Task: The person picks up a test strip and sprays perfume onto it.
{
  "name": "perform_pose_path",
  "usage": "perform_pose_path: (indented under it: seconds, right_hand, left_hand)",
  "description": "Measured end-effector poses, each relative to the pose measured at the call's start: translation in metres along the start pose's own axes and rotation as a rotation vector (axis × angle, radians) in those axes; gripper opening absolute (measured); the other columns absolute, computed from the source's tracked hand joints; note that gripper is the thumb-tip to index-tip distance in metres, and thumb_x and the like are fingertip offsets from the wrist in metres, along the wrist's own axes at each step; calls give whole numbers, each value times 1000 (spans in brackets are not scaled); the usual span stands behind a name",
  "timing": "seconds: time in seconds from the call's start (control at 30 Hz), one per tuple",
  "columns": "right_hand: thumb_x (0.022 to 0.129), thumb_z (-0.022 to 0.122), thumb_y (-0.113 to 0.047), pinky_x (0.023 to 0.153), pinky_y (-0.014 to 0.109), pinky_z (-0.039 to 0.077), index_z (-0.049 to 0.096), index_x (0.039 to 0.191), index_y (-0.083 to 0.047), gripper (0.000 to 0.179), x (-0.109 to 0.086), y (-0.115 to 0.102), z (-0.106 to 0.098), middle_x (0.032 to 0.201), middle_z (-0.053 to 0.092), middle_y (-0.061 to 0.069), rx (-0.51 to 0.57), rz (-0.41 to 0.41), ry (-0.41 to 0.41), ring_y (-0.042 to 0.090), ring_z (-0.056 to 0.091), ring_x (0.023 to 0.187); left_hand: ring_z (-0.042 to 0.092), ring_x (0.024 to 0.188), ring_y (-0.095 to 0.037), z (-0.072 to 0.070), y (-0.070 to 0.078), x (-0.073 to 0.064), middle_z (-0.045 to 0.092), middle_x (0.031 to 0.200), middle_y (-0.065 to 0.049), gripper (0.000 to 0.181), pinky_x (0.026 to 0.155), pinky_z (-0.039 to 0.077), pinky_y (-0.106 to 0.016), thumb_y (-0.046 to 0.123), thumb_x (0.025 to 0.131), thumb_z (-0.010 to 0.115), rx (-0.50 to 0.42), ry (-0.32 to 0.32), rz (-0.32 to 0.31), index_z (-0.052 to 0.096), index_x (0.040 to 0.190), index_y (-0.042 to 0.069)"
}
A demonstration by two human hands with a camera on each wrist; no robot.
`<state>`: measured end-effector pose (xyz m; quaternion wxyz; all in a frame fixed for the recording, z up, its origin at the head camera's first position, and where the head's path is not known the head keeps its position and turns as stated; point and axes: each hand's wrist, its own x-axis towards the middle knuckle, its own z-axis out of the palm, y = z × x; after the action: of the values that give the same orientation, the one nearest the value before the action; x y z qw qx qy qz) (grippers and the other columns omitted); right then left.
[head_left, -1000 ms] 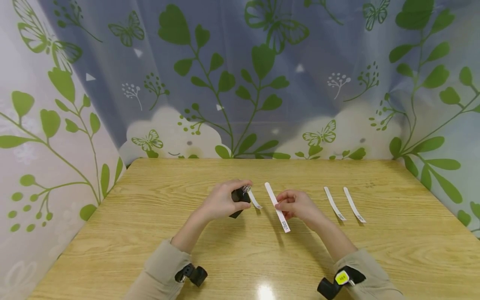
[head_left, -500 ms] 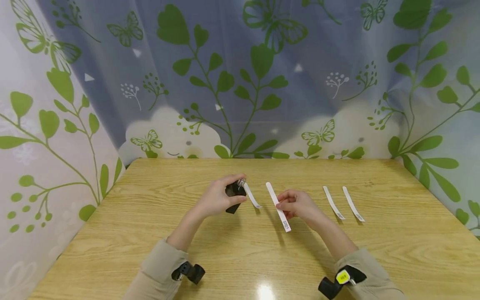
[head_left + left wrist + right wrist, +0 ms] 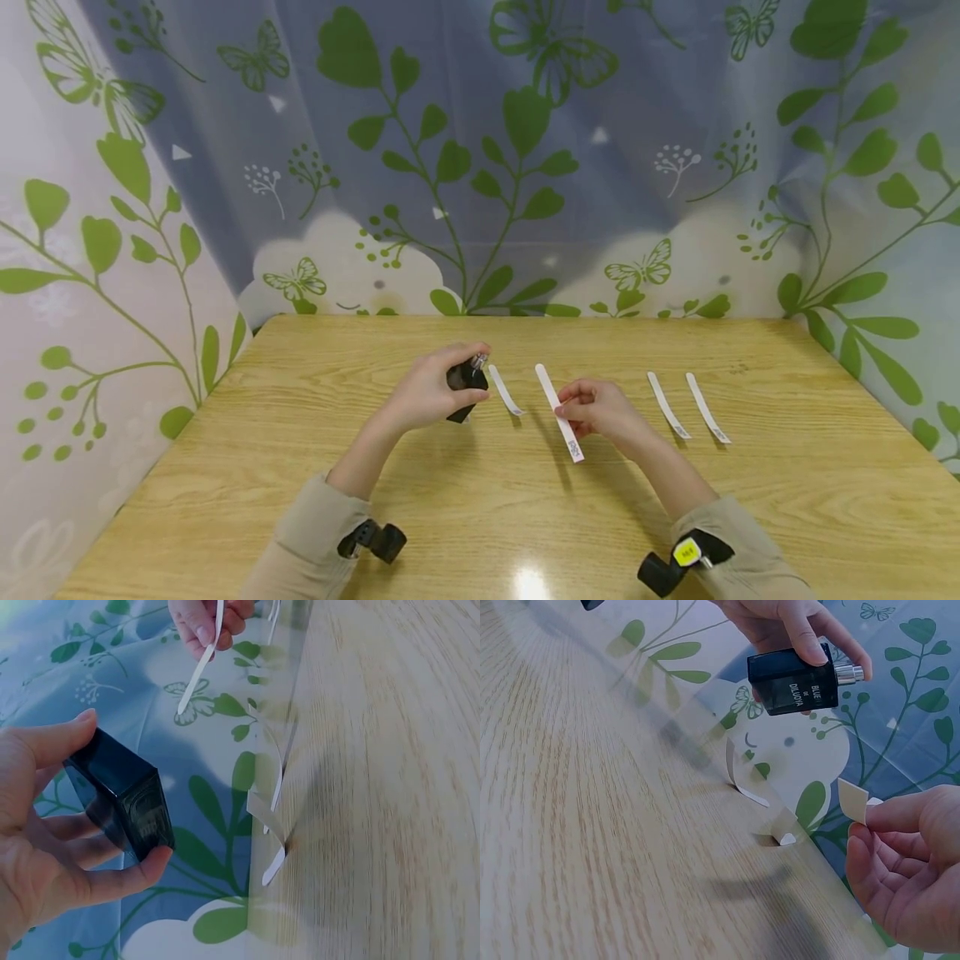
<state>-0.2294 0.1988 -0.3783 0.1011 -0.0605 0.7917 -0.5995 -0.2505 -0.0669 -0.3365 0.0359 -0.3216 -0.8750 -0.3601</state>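
The perfume bottle [image 3: 467, 379] is in the left hand [image 3: 435, 390], above the desk [image 3: 480, 517]. Just to the right of it, a paper strip [image 3: 504, 391] lies on the desk. Farther right, a raised strip [image 3: 554, 400] is in the right hand [image 3: 602, 414]. To the right of this hand lie an inner strip [image 3: 665, 406] and an outer strip [image 3: 705, 407], side by side. Behind the desk is a curtain [image 3: 480, 225].

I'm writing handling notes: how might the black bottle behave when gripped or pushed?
The black bottle may feel slippery, since its faces look glossy. It is probably fragile if dropped, as it resembles dark glass. Its flat sides make rolling unlikely.
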Motion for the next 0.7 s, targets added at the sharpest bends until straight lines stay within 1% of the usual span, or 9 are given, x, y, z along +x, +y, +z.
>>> perform_pose_path:
  seconds: [0.13, 0.23, 0.33, 0.47, 0.57, 0.7]
  right_hand:
    - [87, 61, -2, 61, 31, 52, 54, 106, 11, 24, 0, 0, -1, 79, 59, 7, 3, 0, 3, 15, 56, 64]
    - [87, 61, -2, 61, 31, 52, 54, 106, 11, 24, 0, 0, -1, 79, 59, 7, 7, 2, 5, 15, 56, 64]
    - [87, 61, -2, 61, 31, 52, 54, 106, 10, 23, 0, 1, -1, 79, 59, 7, 5, 5, 8, 15, 56, 65]
    - [87, 61, -2, 61, 30, 51, 54, 106, 10, 23, 0, 2, -2, 79, 59, 6, 4, 11, 14, 15, 55, 65]
    - [87, 61, -2, 61, 31, 52, 54, 105, 10, 23, 0, 3, -2, 78, 59, 6, 8, 9, 12, 15, 56, 64]
    - [87, 62, -3, 61, 31, 52, 55, 105, 11, 23, 0, 3, -2, 77, 60, 6, 12, 0, 4, 14, 56, 64]
  left_hand:
    - [56, 104, -24, 2, 0, 1, 58, 120, -3, 51, 84, 47, -41, 21, 81, 74, 27, 4, 36, 56, 129, 15]
    - [56, 102, -24, 4, 0, 2, 58, 118, -3, 51, 83, 47, -41, 20, 81, 74, 35, -7, 62, 56, 128, 15]
    - [55, 106, -25, 6, 1, 2, 57, 121, -5, 52, 85, 47, -42, 20, 81, 74, 38, -20, 77, 55, 130, 14]
    - [54, 108, -25, 8, 1, 2, 56, 123, -6, 53, 86, 46, -41, 21, 82, 73, 48, -32, 94, 54, 131, 15]
    - [55, 100, -23, 9, 1, 3, 58, 117, -5, 53, 81, 47, -38, 20, 81, 73, 63, -30, 114, 55, 130, 14]
    - [54, 89, -20, 11, 0, 2, 59, 107, -3, 53, 73, 45, -34, 19, 81, 74, 81, -28, 123, 55, 130, 13]
